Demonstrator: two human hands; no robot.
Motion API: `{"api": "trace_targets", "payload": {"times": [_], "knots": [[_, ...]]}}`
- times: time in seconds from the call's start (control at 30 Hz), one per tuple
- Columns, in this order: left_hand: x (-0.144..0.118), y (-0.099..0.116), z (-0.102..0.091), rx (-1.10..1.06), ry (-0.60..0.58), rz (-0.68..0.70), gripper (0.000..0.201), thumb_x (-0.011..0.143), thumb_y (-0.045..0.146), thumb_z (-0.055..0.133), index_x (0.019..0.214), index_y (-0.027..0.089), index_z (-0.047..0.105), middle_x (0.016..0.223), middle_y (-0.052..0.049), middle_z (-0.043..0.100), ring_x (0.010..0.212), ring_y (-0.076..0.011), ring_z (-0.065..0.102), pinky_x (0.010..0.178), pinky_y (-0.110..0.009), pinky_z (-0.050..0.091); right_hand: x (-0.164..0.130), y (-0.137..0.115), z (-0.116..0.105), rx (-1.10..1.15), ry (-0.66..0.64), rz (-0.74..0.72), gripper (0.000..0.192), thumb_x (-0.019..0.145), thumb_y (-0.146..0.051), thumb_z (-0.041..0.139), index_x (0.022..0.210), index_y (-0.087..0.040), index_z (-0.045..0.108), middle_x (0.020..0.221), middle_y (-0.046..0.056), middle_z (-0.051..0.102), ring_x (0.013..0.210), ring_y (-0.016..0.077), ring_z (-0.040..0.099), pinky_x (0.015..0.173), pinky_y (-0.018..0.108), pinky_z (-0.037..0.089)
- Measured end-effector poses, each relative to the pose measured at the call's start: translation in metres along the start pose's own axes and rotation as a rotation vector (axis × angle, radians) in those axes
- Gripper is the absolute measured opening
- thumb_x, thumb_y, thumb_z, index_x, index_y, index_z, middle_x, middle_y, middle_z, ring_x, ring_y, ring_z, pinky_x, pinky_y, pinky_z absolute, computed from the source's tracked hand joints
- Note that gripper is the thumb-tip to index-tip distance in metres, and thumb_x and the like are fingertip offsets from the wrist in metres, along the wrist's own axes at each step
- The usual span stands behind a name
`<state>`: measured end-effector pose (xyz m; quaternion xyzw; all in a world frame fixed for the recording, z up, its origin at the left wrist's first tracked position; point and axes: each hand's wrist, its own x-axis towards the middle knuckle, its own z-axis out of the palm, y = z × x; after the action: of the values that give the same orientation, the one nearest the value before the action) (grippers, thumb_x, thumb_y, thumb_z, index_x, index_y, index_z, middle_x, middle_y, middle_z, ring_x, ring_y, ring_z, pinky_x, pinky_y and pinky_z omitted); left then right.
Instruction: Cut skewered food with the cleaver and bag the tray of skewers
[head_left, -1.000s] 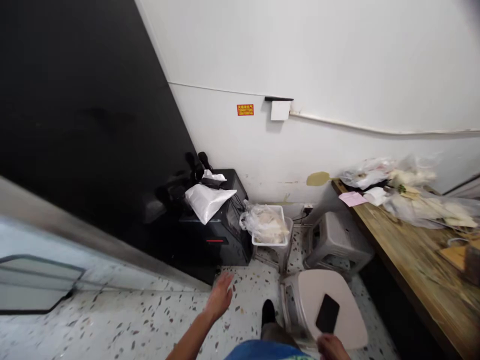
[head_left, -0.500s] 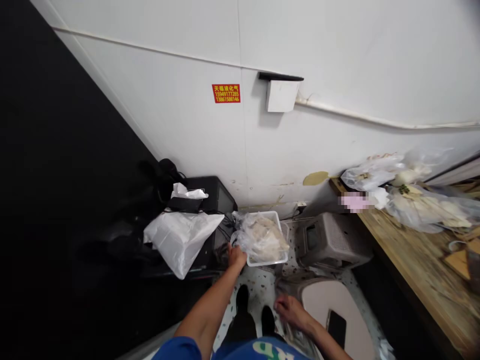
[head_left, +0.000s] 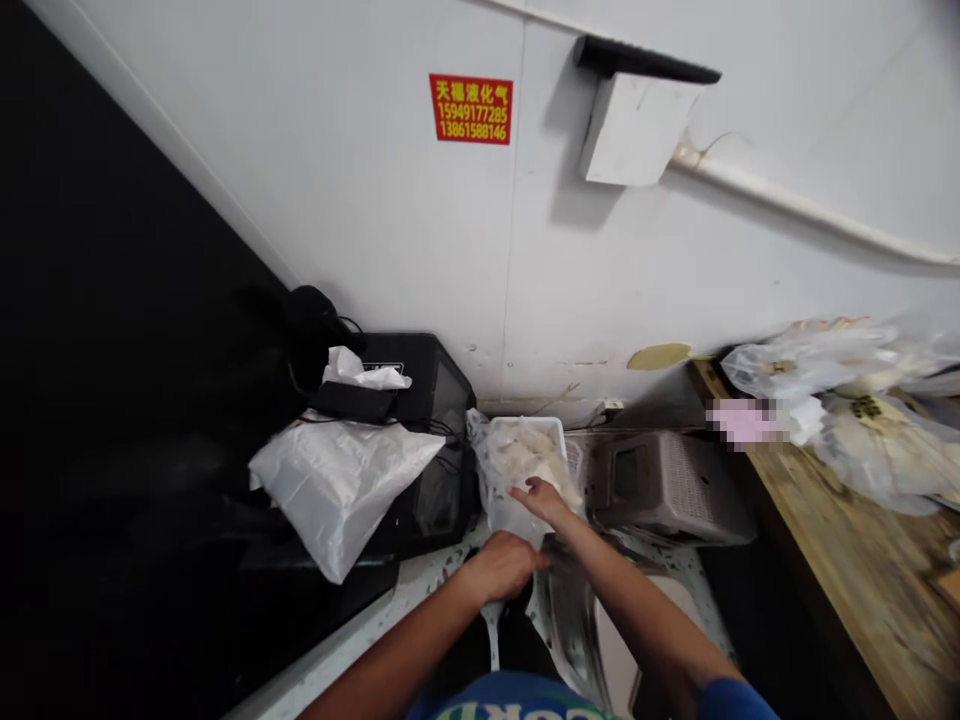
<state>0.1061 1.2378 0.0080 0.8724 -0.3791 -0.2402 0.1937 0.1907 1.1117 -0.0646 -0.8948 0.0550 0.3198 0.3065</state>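
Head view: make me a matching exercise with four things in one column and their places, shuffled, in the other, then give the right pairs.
Things:
1. red rectangular sticker with yellow print
2. white plastic tub of pale food in a clear bag
3. white crumpled plastic bag
4. grey plastic stool lying on its side

Places:
A. draped over the black machine
B. high on the white wall
C. under both hands, left hand and right hand
D. on the floor beside the wooden table

Pairs: 1-B, 2-C, 3-A, 4-D
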Motion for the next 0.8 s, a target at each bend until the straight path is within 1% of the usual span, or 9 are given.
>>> {"api": "trace_targets", "payload": {"times": [0.03,0.1,0.2,0.33,0.43,0.5,0.6,0.7,0.8], "knots": [[-0.003,0.009,-0.006,0.023,0.015,0.022,0.029,0.077,0.013,0.047,0.099,0.021,0.064,0.076,-0.007,0.069,0.073,-0.0253,0.065,0.062,-0.032,0.048,0.006,-0.007,0.003,-0.052,-0.030,0.009,0.060,0.066,-0.051,0.063,0.108,-0.009,0.058,0.095,0.014,0.067,0.088,0.0245,0.063,0.070,0.028,0.045],[-0.009,0.022,-0.015,0.045,0.036,0.043,0.028,0.076,0.014,0.048,0.100,0.020,0.063,0.076,-0.007,0.068,0.073,-0.0265,0.064,0.061,-0.032,0.047,0.012,-0.018,0.007,-0.160,-0.061,0.020,0.050,0.061,-0.039,0.070,0.101,-0.010,0.062,0.092,0.014,0.068,0.085,0.0258,0.064,0.066,0.028,0.045],[-0.020,0.030,-0.020,0.040,0.052,-0.020,0.044,0.078,0.012,0.047,0.120,0.022,0.053,0.077,-0.007,0.068,0.072,-0.0264,0.065,0.060,-0.032,0.046,0.007,-0.024,-0.001,-0.298,-0.008,0.013,0.024,0.068,-0.022,0.062,0.090,-0.012,0.066,0.092,0.014,0.068,0.089,0.0255,0.063,0.068,0.028,0.043],[-0.034,0.031,-0.014,0.008,0.088,-0.179,0.067,0.079,0.008,0.040,0.142,0.019,0.019,0.082,-0.010,0.068,0.071,-0.0260,0.064,0.061,-0.034,0.046,-0.011,-0.018,-0.042,-0.399,0.108,-0.054,0.027,0.077,-0.017,0.048,0.098,-0.014,0.064,0.092,0.013,0.068,0.090,0.0219,0.062,0.070,0.026,0.041],[-0.040,0.034,-0.004,-0.035,0.060,-0.261,0.073,0.077,0.005,0.039,0.144,0.010,0.010,0.084,-0.014,0.067,0.073,-0.0261,0.063,0.064,-0.034,0.045,-0.030,-0.017,-0.072,-0.428,0.160,-0.124,0.029,0.078,-0.018,0.046,0.102,-0.014,0.063,0.087,0.010,0.069,0.084,0.0195,0.063,0.068,0.024,0.040],[-0.042,0.037,0.003,-0.065,0.061,-0.297,0.075,0.075,0.004,0.040,0.143,0.008,0.009,0.086,-0.015,0.066,0.076,-0.0260,0.062,0.066,-0.034,0.045,-0.043,-0.020,-0.085,-0.431,0.191,-0.157,0.032,0.078,-0.018,0.046,0.105,-0.015,0.062,0.084,0.008,0.069,0.079,0.0178,0.062,0.067,0.023,0.039],[-0.043,0.039,0.007,-0.109,0.101,-0.295,0.069,0.076,0.005,0.040,0.142,0.009,0.020,0.089,-0.015,0.066,0.080,-0.0255,0.060,0.071,-0.034,0.045,-0.059,-0.024,-0.095,-0.435,0.227,-0.191,0.034,0.077,-0.019,0.046,0.107,-0.017,0.061,0.080,0.005,0.068,0.074,0.0170,0.061,0.065,0.023,0.038],[-0.044,0.039,0.002,-0.170,0.128,-0.247,0.061,0.077,0.006,0.041,0.137,0.014,0.034,0.092,-0.012,0.065,0.084,-0.0245,0.059,0.075,-0.034,0.044,-0.069,-0.025,-0.101,-0.453,0.275,-0.226,0.035,0.075,-0.020,0.046,0.106,-0.017,0.062,0.077,0.005,0.067,0.071,0.0182,0.061,0.062,0.024,0.037],[-0.043,0.039,-0.009,-0.219,0.135,-0.190,0.056,0.079,0.009,0.041,0.135,0.018,0.038,0.093,-0.010,0.065,0.085,-0.0238,0.058,0.075,-0.033,0.043,-0.073,-0.022,-0.105,-0.435,0.313,-0.240,0.035,0.074,-0.020,0.045,0.104,-0.016,0.063,0.074,0.005,0.067,0.068,0.0178,0.060,0.061,0.024,0.037]]}}
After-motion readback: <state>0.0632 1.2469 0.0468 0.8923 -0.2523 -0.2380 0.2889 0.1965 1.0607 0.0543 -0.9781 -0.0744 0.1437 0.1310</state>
